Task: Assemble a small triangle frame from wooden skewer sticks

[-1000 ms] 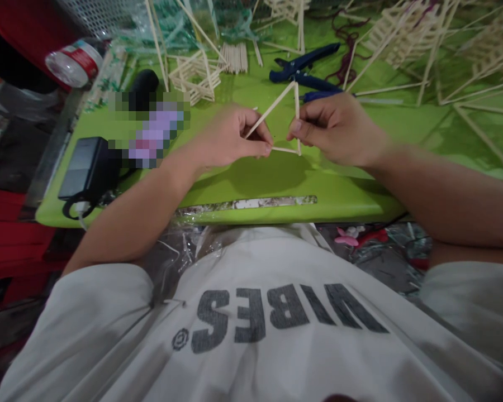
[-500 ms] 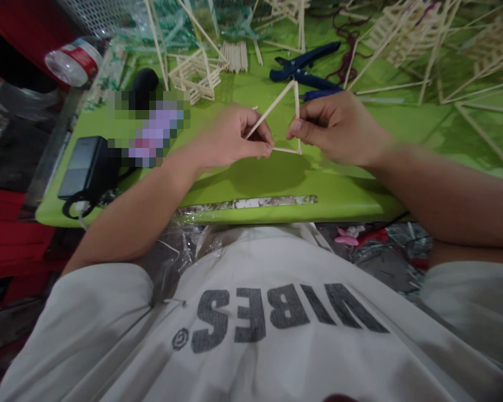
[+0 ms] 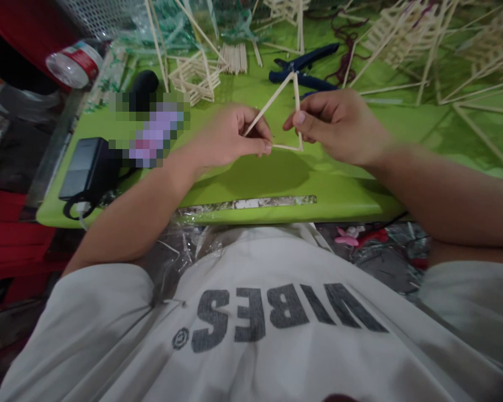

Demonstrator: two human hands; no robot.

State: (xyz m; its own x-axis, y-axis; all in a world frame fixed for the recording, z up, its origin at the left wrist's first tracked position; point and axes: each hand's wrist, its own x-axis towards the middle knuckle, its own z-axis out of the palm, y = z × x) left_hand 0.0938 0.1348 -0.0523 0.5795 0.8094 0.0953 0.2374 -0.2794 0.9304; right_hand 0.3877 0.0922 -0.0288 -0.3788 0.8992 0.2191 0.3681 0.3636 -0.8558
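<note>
A triangle of thin wooden sticks (image 3: 270, 104) is held up between my hands above the green table. My left hand (image 3: 247, 134) pinches its left corner, where the fingers hide the joint. With thumb and forefinger, my right hand (image 3: 322, 120) grips the upright stick on the right side. The triangle's top corner points away from me, in front of blue-handled cutting pliers (image 3: 304, 64) lying behind it. A bundle of short sticks (image 3: 233, 58) and a star-shaped stick frame (image 3: 195, 78) lie beyond my left hand.
Larger stick structures (image 3: 406, 33) with dark red yarn (image 3: 347, 56) stand at the back right. On the left are a black power bank (image 3: 81, 167) with a cable, a pixelated purple item (image 3: 157, 134) and a plastic bottle (image 3: 75, 62). The table's front edge (image 3: 343, 209) is near my shirt.
The triangle has tipped slightly, its top corner moving a little away from me. My right thumb and fingers have shifted slightly along the upright stick. My left hand keeps its pinch.
</note>
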